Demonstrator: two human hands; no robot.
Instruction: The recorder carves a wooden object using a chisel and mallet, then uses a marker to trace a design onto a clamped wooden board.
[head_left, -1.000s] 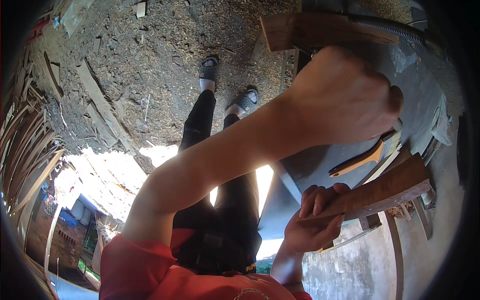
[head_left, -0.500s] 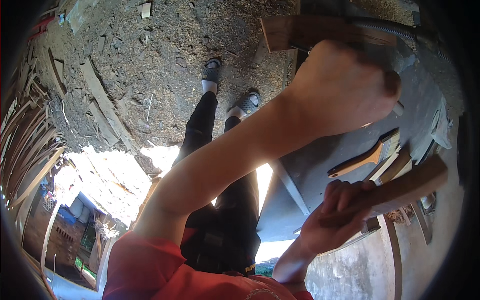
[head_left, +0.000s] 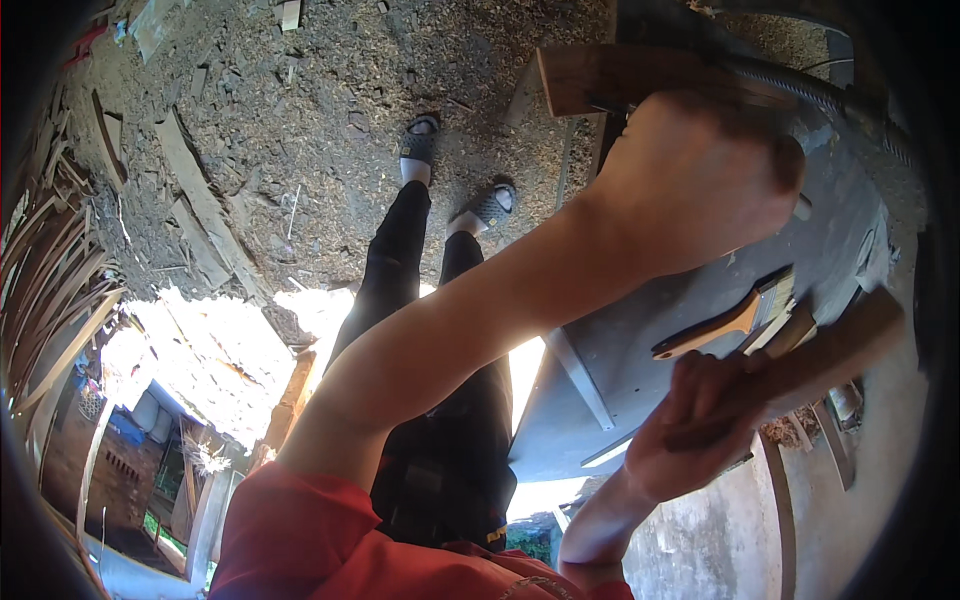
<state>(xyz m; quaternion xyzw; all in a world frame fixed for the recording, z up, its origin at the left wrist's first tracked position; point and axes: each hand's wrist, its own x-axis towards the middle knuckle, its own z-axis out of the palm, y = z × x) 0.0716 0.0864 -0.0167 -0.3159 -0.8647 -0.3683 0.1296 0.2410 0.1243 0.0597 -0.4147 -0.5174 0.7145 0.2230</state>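
Observation:
My left hand [head_left: 705,185] is a closed fist over the grey work surface. Its fingers are mostly hidden behind the back of the hand, so I cannot make out what it grips. A dark, rounded end shows at its right side. Just beyond the fist lies a brown wooden board [head_left: 600,78]; whether the hand touches it I cannot tell. Lower right, my right hand [head_left: 690,430] is wrapped round a brown wooden block [head_left: 835,350], which slants up to the right and is blurred at its far end. A flat paintbrush [head_left: 725,325] with a wooden handle lies on the surface between the hands.
The grey work surface [head_left: 640,340] spreads under both arms. A ribbed metal rod [head_left: 830,90] runs past the board at the upper right. Wood shavings and scraps cover the ground [head_left: 310,130]; long offcuts [head_left: 190,180] lie left. Thin strips [head_left: 45,280] are heaped at the left edge.
My right hand has shifted to the right with the wooden block. My left fist has moved slightly right and nearer; the board and ribbed rod also appear farther right and lower.

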